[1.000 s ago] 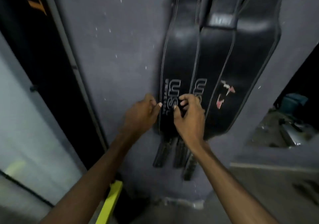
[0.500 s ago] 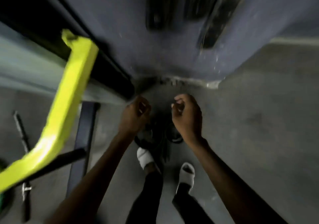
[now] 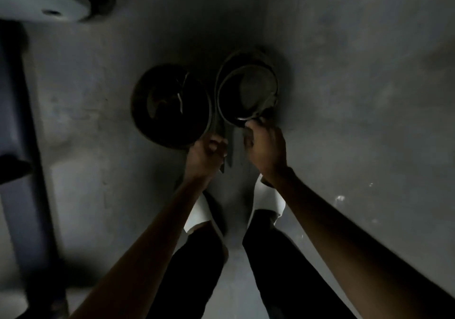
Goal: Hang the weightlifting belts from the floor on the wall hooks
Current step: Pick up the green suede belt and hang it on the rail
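- Down on the grey concrete floor [image 3: 344,97], two coiled weightlifting belts sit side by side, just ahead of the person's white slippers [image 3: 267,195].
- Taking the right coiled belt [image 3: 246,82] as the landmark: it stands on edge as a loose ring with a pale rim, its open centre showing floor.
- Just to the left of it, and seemingly touching it, lies the left coiled belt [image 3: 170,104], darker and wound more tightly.
- At the near edge of the landmark ring, the right hand [image 3: 267,146] has its fingers curled around the belt's buckle end, knuckles up, so the belt runs under the fingertips.
- Nearer the feet and slightly left of that ring, the left hand [image 3: 205,156] is closed around a dark strap tail [image 3: 227,146] that hangs past the fingers toward the slippers; which belt this tail belongs to I cannot tell in the dim light.
- Far to the left of the ring, a dark bench frame [image 3: 22,121] runs along the floor.
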The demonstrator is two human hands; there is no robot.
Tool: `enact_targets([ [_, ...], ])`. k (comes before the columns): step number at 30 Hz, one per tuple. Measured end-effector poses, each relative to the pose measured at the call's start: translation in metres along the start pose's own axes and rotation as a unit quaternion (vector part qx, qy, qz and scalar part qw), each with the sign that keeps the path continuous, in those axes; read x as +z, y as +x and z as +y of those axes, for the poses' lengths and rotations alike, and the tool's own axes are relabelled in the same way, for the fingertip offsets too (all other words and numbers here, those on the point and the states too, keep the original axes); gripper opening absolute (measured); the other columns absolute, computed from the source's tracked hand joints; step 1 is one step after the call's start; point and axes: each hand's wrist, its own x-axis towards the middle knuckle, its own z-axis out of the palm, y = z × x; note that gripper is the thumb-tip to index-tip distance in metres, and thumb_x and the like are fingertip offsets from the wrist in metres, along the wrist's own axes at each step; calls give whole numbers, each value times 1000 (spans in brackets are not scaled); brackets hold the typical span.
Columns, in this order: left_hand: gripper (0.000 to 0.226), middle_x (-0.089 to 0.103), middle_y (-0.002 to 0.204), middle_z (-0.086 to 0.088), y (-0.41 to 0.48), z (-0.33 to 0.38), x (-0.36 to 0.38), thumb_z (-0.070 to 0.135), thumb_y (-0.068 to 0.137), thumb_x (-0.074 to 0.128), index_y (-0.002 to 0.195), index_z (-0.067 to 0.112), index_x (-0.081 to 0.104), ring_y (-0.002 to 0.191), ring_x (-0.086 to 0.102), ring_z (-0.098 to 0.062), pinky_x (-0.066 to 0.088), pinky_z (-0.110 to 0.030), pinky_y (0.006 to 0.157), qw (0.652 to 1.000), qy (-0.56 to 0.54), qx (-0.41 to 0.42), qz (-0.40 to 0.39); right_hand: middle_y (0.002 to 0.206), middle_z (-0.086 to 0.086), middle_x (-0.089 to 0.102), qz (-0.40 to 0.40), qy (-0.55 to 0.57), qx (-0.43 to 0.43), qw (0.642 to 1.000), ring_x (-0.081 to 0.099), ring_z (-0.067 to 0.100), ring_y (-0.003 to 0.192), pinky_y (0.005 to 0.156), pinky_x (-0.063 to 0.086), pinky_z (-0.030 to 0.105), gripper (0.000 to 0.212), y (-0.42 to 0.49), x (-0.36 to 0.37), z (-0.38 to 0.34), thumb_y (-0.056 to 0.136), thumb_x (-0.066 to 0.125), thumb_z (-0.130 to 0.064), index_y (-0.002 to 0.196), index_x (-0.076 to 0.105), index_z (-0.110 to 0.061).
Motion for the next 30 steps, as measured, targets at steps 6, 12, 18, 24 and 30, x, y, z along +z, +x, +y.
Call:
enact_targets([
  [6, 24, 66, 71, 3, 45, -28, 25, 11, 97, 53, 81, 27, 59, 47, 59, 3, 45, -15, 47, 1000, -18, 6, -2, 116, 10, 74, 21, -120, -21, 992, 60, 33, 119, 107, 36, 46, 29, 35, 57, 21, 91, 56, -15, 111, 76, -15],
  [12, 12, 68, 82, 2, 25, -3, 3, 10, 98, 52, 96, 17, 61, 63, 64, -7, 48, -15, 51, 998, -58, 2, -6, 93, 6, 77, 61, -15, 1, 998, 67, 32, 100, 88, 30, 32, 14, 29, 6, -1, 83, 73, -18, 96, 78, -17],
  [18, 15, 69, 104, -9, -45, 84, -36, 32, 97, 60, 101, 19, 66, 94, 66, -20, 53, -30, 78, 985, -168, -36, 2, 114, 15, 76, 76, 222, 48, 971, 70, 25, 107, 93, 55, 31, 39, -5, -102, -69, 87, 79, -22, 119, 73, -1],
  [24, 16, 67, 79, 2, -144, 180, -84, 15, 98, 59, 109, 7, 68, 63, 65, -4, 54, -16, 55, 961, -274, 21, 11, 93, 8, 76, 97, 405, 101, 904, 68, 16, 86, 80, 55, 33, 36, -49, -222, -139, 84, 77, -25, 102, 77, 6],
  [30, 27, 69, 68, 3, -274, 263, -148, 23, 89, 72, 103, -1, 71, 66, 67, -12, 53, -25, 67, 954, -271, 108, 63, 105, 14, 74, 70, 502, 86, 858, 70, 25, 95, 84, 58, 39, 52, -119, -355, -223, 82, 82, -25, 114, 68, 14],
])
